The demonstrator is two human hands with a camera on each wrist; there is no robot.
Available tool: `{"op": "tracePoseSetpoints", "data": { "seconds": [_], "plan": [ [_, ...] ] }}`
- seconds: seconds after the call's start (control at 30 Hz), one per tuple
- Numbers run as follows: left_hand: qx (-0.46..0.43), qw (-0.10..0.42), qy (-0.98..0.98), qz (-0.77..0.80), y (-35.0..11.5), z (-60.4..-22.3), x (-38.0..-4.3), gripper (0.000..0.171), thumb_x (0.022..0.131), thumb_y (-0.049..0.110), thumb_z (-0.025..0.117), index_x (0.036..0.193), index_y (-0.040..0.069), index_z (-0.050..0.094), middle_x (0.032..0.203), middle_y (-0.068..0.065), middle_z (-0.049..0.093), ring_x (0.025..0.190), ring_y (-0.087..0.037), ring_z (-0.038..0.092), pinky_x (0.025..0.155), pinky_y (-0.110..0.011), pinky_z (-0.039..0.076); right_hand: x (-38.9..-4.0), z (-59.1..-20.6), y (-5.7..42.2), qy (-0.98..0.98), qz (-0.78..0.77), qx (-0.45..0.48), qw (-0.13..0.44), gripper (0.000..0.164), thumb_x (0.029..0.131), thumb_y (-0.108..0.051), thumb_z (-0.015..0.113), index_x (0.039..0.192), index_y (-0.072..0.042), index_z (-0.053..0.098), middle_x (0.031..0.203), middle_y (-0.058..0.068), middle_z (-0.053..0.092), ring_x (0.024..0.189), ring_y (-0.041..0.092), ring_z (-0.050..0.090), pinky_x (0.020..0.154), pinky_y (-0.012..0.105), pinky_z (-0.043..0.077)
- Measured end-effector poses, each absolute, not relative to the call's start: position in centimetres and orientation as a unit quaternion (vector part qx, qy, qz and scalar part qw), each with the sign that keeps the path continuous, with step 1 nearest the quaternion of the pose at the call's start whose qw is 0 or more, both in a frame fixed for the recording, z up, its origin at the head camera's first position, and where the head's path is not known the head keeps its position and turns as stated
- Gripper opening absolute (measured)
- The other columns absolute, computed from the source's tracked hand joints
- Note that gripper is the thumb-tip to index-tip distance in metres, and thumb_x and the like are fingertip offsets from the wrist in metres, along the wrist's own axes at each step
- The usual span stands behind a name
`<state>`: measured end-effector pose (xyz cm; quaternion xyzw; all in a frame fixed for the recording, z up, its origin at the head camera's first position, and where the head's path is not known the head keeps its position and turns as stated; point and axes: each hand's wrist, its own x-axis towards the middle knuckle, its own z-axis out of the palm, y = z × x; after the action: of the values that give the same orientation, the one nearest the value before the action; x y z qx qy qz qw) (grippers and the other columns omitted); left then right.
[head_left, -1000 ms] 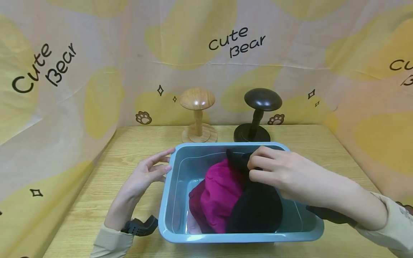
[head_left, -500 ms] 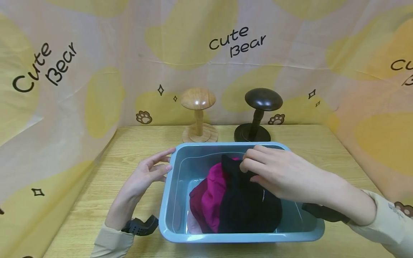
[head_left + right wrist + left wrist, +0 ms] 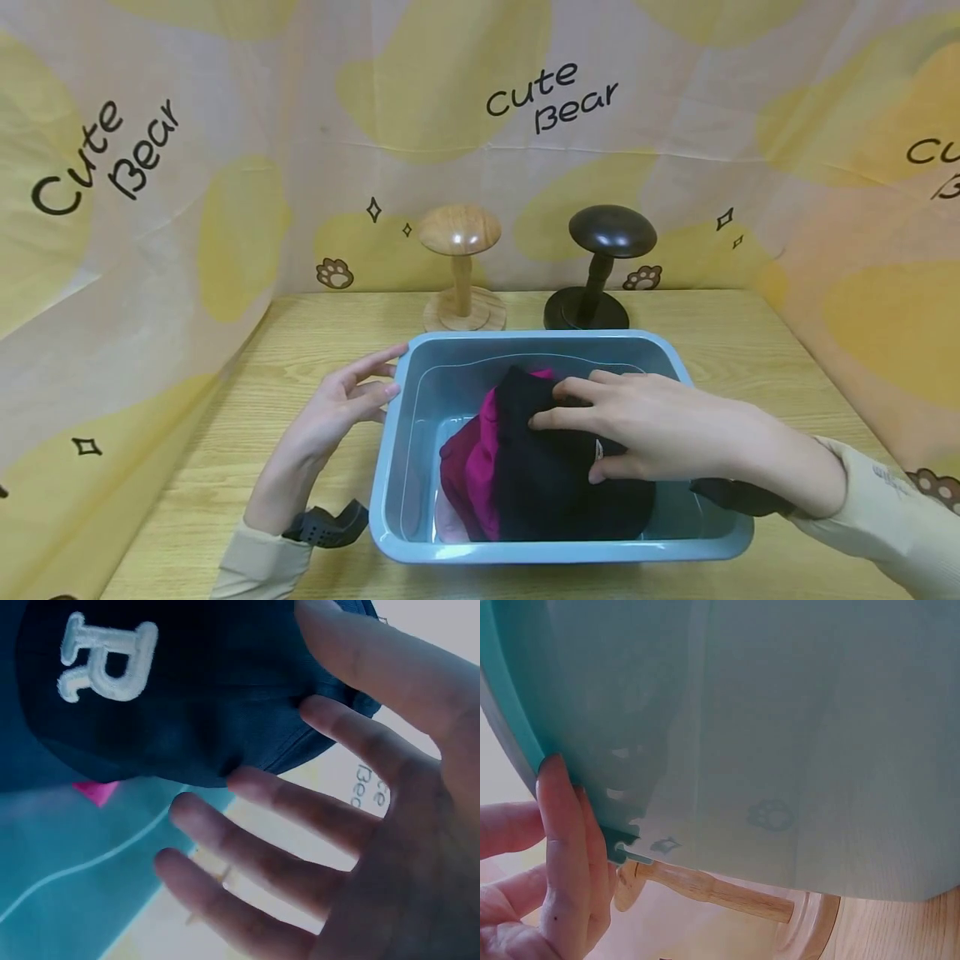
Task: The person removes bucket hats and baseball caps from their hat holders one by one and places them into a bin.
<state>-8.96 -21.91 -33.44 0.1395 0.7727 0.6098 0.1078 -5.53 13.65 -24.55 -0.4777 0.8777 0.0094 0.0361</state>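
Note:
A black cap (image 3: pixel 547 483) with a raised white letter R (image 3: pixel 109 660) lies in the light blue basin (image 3: pixel 555 552). My right hand (image 3: pixel 652 425) is over this cap, fingers spread and fingertips at its crown. Beneath and to the left of the cap, magenta fabric (image 3: pixel 483 475), a maroon piece (image 3: pixel 456 458) and a pale piece (image 3: pixel 450 521) peek out. My left hand (image 3: pixel 341 408) touches the basin's left rim from outside, its fingers nearly straight; the left wrist view shows the fingertips (image 3: pixel 555 776) against the side under the rim.
Behind the basin stand a light wooden hat stand (image 3: pixel 461 242) and a dark hat stand (image 3: pixel 600 258) with rounded tops. All rest on a wood-grain table (image 3: pixel 337 325). A printed cloth (image 3: pixel 480 100) hangs around the back and sides.
The black cap has been drawn left across the magenta fabric, covering more of it. My right hand has loosened from the cap and spread its fingers. The left hand has stayed still.

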Motion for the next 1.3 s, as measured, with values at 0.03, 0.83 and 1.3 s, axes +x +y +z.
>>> {"op": "tracePoseSetpoints", "data": {
  "seconds": [0.03, 0.83, 1.3],
  "plan": [
    [0.139, 0.108, 0.773, 0.609, -21.9, -33.4, -9.0, 0.053, 0.095, 0.019, 0.059, 0.145, 0.013, 0.042, 0.124, -0.022, 0.05, 0.086, -0.015, 0.069, 0.077, -0.035, 0.058, -5.6, -24.6, 13.5, 0.879, 0.007, -0.474, 0.049, 0.072, 0.078, -0.04, 0.078, 0.141, -0.039, 0.043, 0.131, -0.001, 0.056, 0.104, 0.017, 0.058, 0.079, 0.036, 0.055],
    [0.143, 0.112, 0.777, 0.603, -21.5, -33.4, -9.3, 0.053, 0.095, 0.019, 0.058, 0.145, 0.011, 0.041, 0.127, -0.022, 0.048, 0.088, -0.013, 0.068, 0.078, -0.034, 0.058, -7.0, -27.4, 9.4, 0.883, 0.053, -0.435, 0.166, 0.08, 0.078, -0.036, 0.079, 0.144, -0.044, 0.036, 0.148, 0.01, 0.04, 0.122, 0.035, 0.054, 0.09, 0.041, 0.056],
    [0.125, 0.104, 0.79, 0.591, -23.1, -33.1, -8.9, 0.057, 0.099, 0.023, 0.053, 0.15, 0.014, 0.031, 0.133, -0.023, 0.043, 0.094, -0.007, 0.063, 0.074, -0.035, 0.06, -8.5, -24.1, 15.5, 0.901, -0.085, -0.391, 0.17, 0.057, 0.091, -0.053, 0.057, 0.143, -0.039, 0.039, 0.15, -0.001, 0.039, 0.134, 0.025, 0.045, 0.105, 0.048, 0.045]
  ]
}}
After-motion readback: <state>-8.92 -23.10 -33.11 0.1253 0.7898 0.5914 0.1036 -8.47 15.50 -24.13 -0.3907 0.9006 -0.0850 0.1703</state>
